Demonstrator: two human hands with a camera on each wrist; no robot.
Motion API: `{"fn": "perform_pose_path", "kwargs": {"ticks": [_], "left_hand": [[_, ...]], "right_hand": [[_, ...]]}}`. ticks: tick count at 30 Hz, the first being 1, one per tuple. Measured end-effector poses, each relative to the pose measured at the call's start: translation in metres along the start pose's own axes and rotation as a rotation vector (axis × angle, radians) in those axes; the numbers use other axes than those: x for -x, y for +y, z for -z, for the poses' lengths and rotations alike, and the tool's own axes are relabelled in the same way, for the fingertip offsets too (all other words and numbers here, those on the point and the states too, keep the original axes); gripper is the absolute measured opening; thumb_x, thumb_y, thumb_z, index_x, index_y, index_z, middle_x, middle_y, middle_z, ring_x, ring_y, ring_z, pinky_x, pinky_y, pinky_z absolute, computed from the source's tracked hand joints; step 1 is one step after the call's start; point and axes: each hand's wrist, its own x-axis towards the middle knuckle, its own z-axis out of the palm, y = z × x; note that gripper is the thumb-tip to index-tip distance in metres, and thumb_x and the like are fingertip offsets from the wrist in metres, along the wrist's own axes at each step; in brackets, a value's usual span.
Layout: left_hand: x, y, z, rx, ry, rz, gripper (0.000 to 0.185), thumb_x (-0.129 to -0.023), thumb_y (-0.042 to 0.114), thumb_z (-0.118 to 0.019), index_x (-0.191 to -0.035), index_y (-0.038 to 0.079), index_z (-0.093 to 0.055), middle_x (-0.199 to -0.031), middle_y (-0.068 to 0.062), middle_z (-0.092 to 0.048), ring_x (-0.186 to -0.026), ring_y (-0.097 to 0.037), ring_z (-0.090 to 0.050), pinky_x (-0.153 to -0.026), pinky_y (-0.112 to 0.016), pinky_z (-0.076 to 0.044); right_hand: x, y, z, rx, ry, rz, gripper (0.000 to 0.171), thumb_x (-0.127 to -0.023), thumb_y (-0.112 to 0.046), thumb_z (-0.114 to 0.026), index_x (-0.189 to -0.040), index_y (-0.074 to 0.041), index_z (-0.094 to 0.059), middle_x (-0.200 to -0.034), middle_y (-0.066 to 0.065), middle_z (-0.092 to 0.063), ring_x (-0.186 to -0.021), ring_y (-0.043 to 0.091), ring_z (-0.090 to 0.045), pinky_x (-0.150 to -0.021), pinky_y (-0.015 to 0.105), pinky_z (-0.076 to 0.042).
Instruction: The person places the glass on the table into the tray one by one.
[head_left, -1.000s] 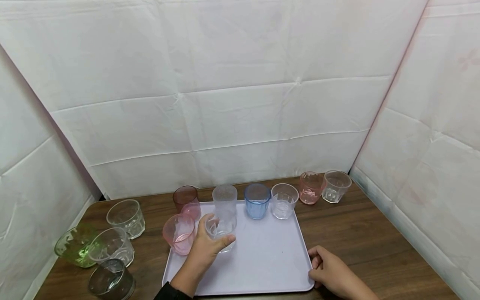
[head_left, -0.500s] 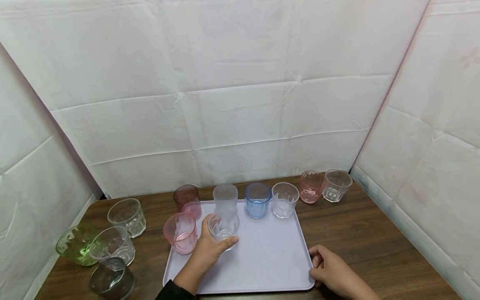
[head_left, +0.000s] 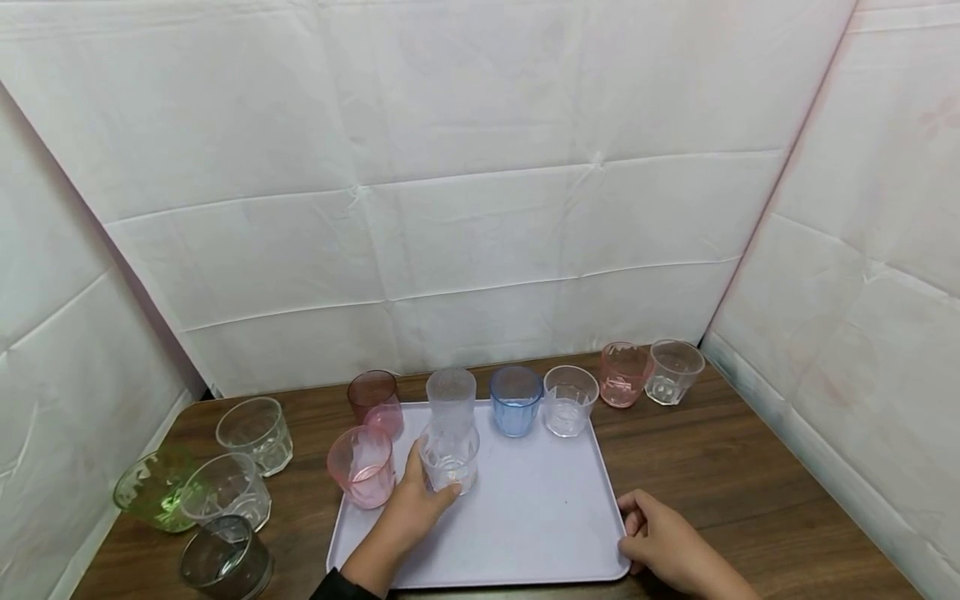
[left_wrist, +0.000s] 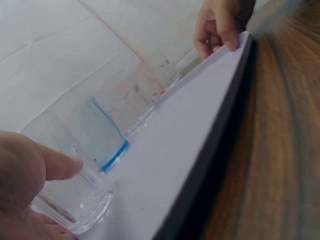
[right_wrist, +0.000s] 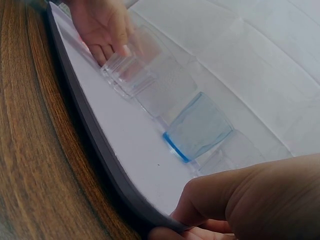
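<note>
A clear glass tumbler [head_left: 452,467] stands upright on the pale lilac tray [head_left: 540,517]. My left hand [head_left: 412,504] is at its near left side, thumb extended beside the glass and fingers loose in the left wrist view; whether they still touch it is hard to tell. At the tray's front right corner, my right hand [head_left: 660,537] pinches the rim between thumb and fingers. Behind the clear tumbler stands a frosted glass [head_left: 450,392]. A blue glass [head_left: 515,404] and another clear glass [head_left: 570,408] stand along the tray's back edge. A pink glass [head_left: 363,471] is left of my left hand.
A dark red glass [head_left: 372,396] is at the tray's back left corner. On the wooden table [head_left: 712,475], a green glass bowl [head_left: 153,492], a smoky grey glass [head_left: 225,558] and clear glasses stand left. A pink glass [head_left: 622,375] and a clear glass [head_left: 672,375] stand back right.
The clear tumbler has shifted slightly right on the tray. My left thumb and fingers have drawn back from around it toward the near left. My right hand stays at the tray corner.
</note>
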Motion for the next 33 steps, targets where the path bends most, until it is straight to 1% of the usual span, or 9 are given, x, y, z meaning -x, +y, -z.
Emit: {"fn": "perform_pose_path", "kwargs": {"ticks": [4, 7, 11, 14, 17, 20, 23, 26, 33], "left_hand": [[0.01, 0.0, 0.004, 0.047, -0.06, -0.037, 0.085, -0.09, 0.004, -0.069, -0.153, -0.012, -0.015, -0.153, -0.043, -0.026, -0.143, -0.055, -0.027, -0.116, -0.061, -0.024], [0.018, 0.001, 0.009, 0.11, -0.092, 0.003, 0.084, -0.091, 0.003, -0.067, -0.152, -0.018, -0.012, -0.152, -0.046, -0.023, -0.143, -0.056, -0.025, -0.116, -0.06, -0.024], [0.03, 0.003, 0.016, 0.176, -0.143, 0.064, 0.08, -0.095, 0.004, -0.065, -0.149, -0.021, -0.014, -0.15, -0.046, -0.026, -0.142, -0.056, -0.029, -0.115, -0.06, -0.028], [0.039, 0.002, 0.024, 0.149, -0.204, 0.068, 0.07, -0.097, 0.009, -0.064, -0.148, -0.019, -0.025, -0.147, -0.042, -0.038, -0.139, -0.053, -0.039, -0.113, -0.054, -0.036], [0.048, 0.001, 0.033, 0.084, -0.259, 0.051, 0.057, -0.099, 0.015, -0.063, -0.141, -0.016, -0.04, -0.135, -0.034, -0.055, -0.127, -0.045, -0.055, -0.105, -0.042, -0.048], [0.055, -0.001, 0.041, 0.062, -0.299, 0.058, 0.042, -0.098, 0.019, -0.064, -0.128, -0.01, -0.056, -0.115, -0.018, -0.067, -0.105, -0.027, -0.066, -0.087, -0.029, -0.056], [0.059, -0.003, 0.049, 0.078, -0.351, 0.08, 0.028, -0.099, 0.02, -0.064, -0.112, -0.005, -0.066, -0.098, -0.008, -0.07, -0.087, -0.013, -0.065, -0.074, -0.022, -0.054], [0.063, -0.005, 0.056, 0.098, -0.392, 0.097, 0.023, -0.1, 0.018, -0.062, -0.102, -0.004, -0.068, -0.091, -0.007, -0.07, -0.082, -0.008, -0.064, -0.073, -0.019, -0.054], [0.074, -0.001, 0.08, 0.068, -0.389, 0.041, 0.024, -0.102, 0.018, -0.059, -0.097, -0.004, -0.066, -0.082, 0.003, -0.065, -0.069, -0.002, -0.057, -0.064, -0.02, -0.049]], "right_hand": [[0.0, 0.0, -0.001, -0.006, 0.001, 0.004, 0.044, -0.074, 0.008, -0.064, -0.116, 0.011, -0.052, -0.078, 0.005, -0.051, -0.06, 0.016, -0.054, -0.052, 0.03, -0.053], [0.0, 0.0, -0.001, -0.013, 0.001, 0.004, 0.044, -0.074, 0.007, -0.064, -0.116, 0.01, -0.053, -0.079, 0.005, -0.052, -0.06, 0.015, -0.055, -0.052, 0.03, -0.053], [0.0, 0.0, 0.0, -0.008, -0.002, -0.006, 0.043, -0.074, 0.006, -0.064, -0.116, 0.01, -0.053, -0.079, 0.006, -0.052, -0.062, 0.015, -0.055, -0.053, 0.03, -0.054], [0.0, 0.0, 0.0, -0.006, -0.003, -0.007, 0.043, -0.075, 0.006, -0.064, -0.116, 0.01, -0.053, -0.079, 0.006, -0.052, -0.062, 0.015, -0.055, -0.053, 0.03, -0.054], [-0.001, 0.0, 0.0, -0.007, -0.006, -0.013, 0.043, -0.074, 0.006, -0.064, -0.116, 0.01, -0.053, -0.079, 0.006, -0.052, -0.062, 0.016, -0.055, -0.053, 0.031, -0.054], [-0.001, 0.001, 0.0, -0.008, -0.007, -0.017, 0.044, -0.074, 0.006, -0.064, -0.116, 0.01, -0.052, -0.078, 0.006, -0.052, -0.061, 0.017, -0.055, -0.053, 0.031, -0.053], [-0.001, 0.001, 0.0, 0.003, -0.004, -0.022, 0.044, -0.073, 0.006, -0.064, -0.116, 0.01, -0.052, -0.078, 0.006, -0.052, -0.061, 0.018, -0.055, -0.053, 0.031, -0.053], [-0.001, 0.001, 0.0, 0.011, -0.002, -0.018, 0.044, -0.073, 0.006, -0.063, -0.116, 0.01, -0.052, -0.078, 0.006, -0.052, -0.06, 0.018, -0.055, -0.052, 0.031, -0.053], [-0.001, 0.0, 0.0, 0.006, -0.01, -0.017, 0.044, -0.074, 0.006, -0.063, -0.117, 0.01, -0.052, -0.078, 0.006, -0.052, -0.061, 0.018, -0.055, -0.053, 0.031, -0.053]]}}
